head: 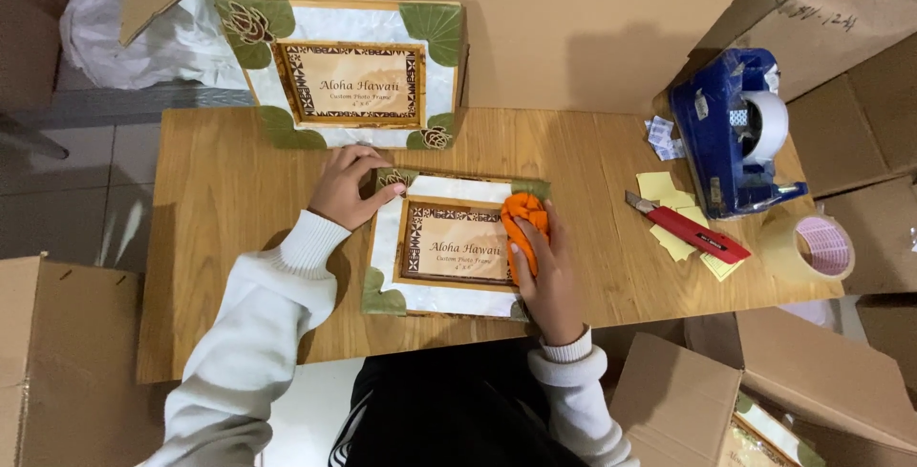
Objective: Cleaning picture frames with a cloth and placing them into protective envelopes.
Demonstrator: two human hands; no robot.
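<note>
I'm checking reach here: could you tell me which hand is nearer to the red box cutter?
Right. The right hand, holding an orange cloth, lies just left of the red box cutter; the left hand is farther left.

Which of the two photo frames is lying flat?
The near photo frame, flat under both hands; the far photo frame stands upright at the table's back edge.
</note>
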